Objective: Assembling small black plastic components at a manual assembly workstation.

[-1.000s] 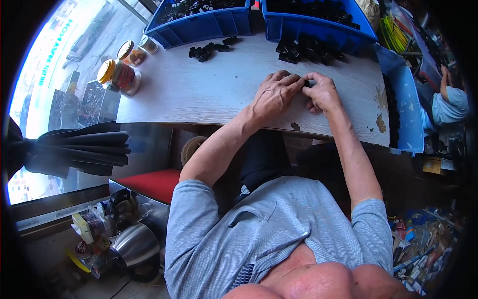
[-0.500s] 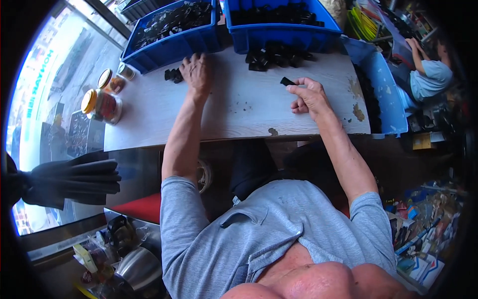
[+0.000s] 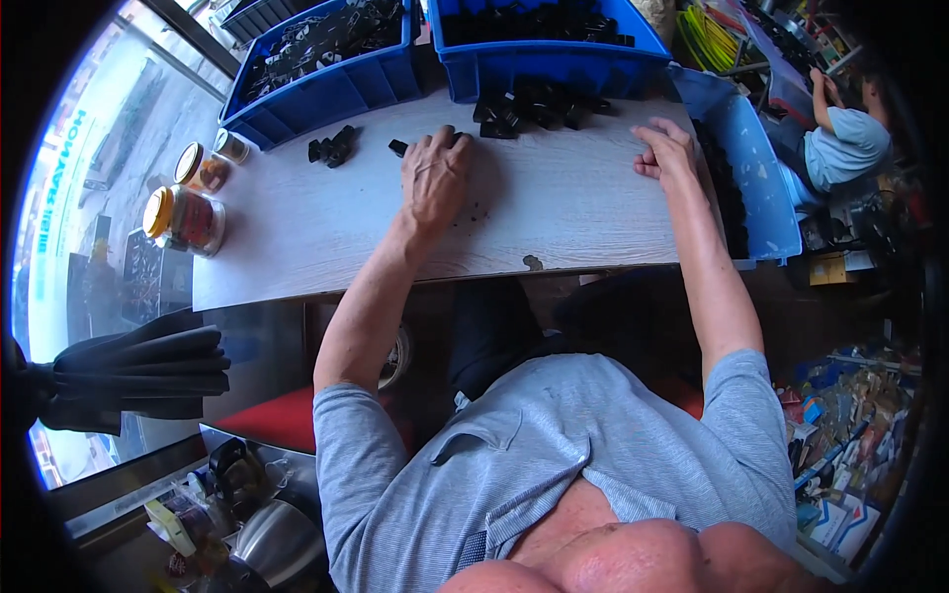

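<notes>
My left hand (image 3: 435,178) is palm down on the table (image 3: 554,212), fingers curled, with a small black plastic part at its fingertips. Another black part (image 3: 397,147) shows just beside its outer fingers; whether it is held or only lies there is unclear. Farther left lies a small cluster of black parts (image 3: 333,146). A larger black heap (image 3: 539,107) spreads in front of the middle bin, right of my left hand. My right hand (image 3: 667,150) hovers by the table's right edge, fingers apart, and nothing shows in it.
Two blue bins of black parts, the left bin (image 3: 326,94) and the middle bin (image 3: 554,67), stand along the back. A pale blue bin (image 3: 776,188) adjoins the right edge. Lidded jars (image 3: 185,219) line the left side. Another person (image 3: 845,143) sits at far right.
My left hand has moved right from the small cluster toward the larger heap. My right hand has shifted right toward the pale blue bin, and the black part it held no longer shows.
</notes>
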A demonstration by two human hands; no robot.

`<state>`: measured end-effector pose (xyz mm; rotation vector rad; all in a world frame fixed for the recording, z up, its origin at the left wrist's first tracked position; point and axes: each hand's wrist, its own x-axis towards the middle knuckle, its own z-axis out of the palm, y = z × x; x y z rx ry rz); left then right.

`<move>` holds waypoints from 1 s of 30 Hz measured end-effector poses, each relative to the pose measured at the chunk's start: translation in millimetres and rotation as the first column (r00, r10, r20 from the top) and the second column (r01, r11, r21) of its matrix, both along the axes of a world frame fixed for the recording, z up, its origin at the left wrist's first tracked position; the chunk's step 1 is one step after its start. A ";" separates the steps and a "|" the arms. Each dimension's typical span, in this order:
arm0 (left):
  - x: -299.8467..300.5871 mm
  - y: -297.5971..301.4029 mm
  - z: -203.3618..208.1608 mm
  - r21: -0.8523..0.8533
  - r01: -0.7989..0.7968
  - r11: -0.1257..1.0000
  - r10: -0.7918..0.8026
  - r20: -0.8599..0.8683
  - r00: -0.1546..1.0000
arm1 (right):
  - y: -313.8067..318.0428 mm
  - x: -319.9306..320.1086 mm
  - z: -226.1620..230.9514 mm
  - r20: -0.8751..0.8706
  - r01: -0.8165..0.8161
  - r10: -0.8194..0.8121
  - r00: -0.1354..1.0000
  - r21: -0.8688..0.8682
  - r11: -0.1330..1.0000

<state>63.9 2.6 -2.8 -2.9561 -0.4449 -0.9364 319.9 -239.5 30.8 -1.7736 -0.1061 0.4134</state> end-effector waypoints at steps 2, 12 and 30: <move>0.9 -5.6 3.7 -0.046 0.034 0.998 -0.036 -0.035 0.999 | 14.6 -2.0 4.4 0.039 -0.034 0.037 0.999 -0.079 0.996; -7.4 -0.3 26.7 -0.309 0.079 0.948 -0.125 -0.132 0.983 | 51.5 11.1 -2.0 0.203 -0.180 0.272 0.941 -0.381 0.907; -7.9 -1.0 22.6 -0.145 0.214 0.966 -0.244 -0.232 0.942 | -1.6 -34.0 10.0 -0.027 -0.360 0.364 0.931 -0.233 0.903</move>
